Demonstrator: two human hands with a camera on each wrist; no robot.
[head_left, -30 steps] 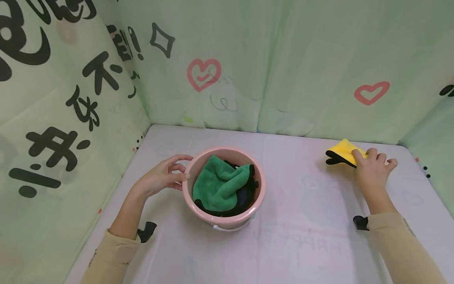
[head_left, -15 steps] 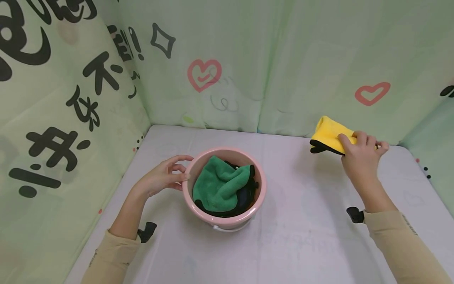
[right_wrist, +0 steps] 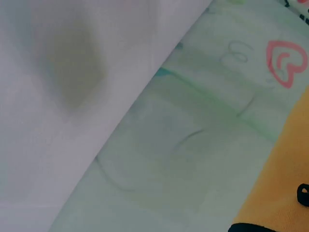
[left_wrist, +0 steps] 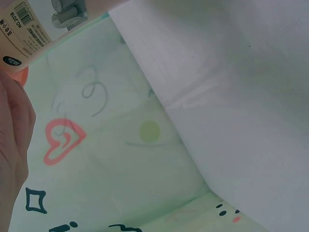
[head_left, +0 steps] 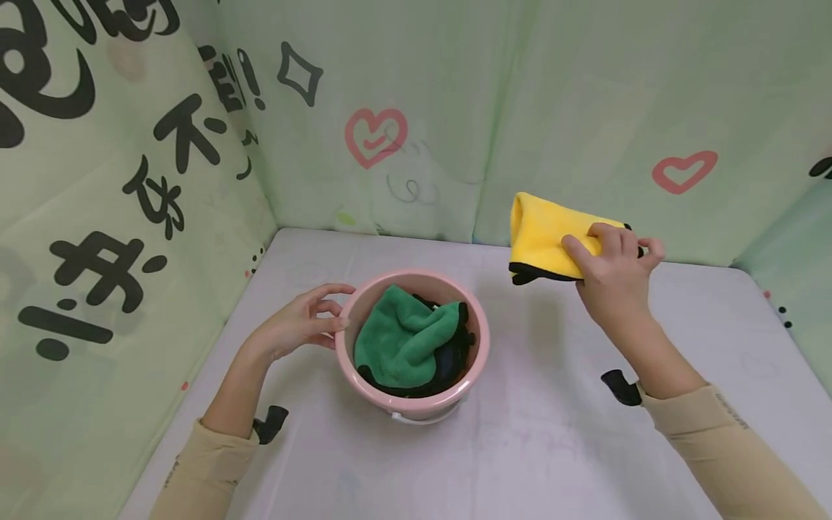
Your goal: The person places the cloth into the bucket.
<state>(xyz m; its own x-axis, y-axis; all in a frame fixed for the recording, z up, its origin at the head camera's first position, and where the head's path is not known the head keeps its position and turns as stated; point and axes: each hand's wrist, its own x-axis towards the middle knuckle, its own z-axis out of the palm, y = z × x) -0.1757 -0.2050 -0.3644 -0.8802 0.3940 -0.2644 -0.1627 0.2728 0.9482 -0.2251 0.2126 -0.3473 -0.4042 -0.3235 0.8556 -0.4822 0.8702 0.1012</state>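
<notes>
A pink bucket (head_left: pixel 479 339) stands on the white-covered table, with a crumpled green cloth (head_left: pixel 396 347) edged in black and darker items partly hidden beneath it. My left hand (head_left: pixel 295 323) holds the bucket's left rim, fingertips and thumb at the edge. In the left wrist view, that hand (left_wrist: pixel 14 140) shows at the left border, below the bucket's labelled side (left_wrist: pixel 24 29). To the right of the bucket, my right hand (head_left: pixel 614 271) grips a folded yellow cloth (head_left: pixel 542 231) with black trim, raised above the table. The right wrist view catches the yellow cloth (right_wrist: pixel 285 164) at its right edge.
Pale green printed curtains (head_left: pixel 572 108) enclose the table (head_left: pixel 552 448) at the back and sides. The bucket's white handle (head_left: pixel 429 417) hangs down at its front. A black strap piece sits at each wrist.
My right hand has lifted the yellow cloth off the table and carried it left toward the bucket. The left hand and bucket have stayed in place.
</notes>
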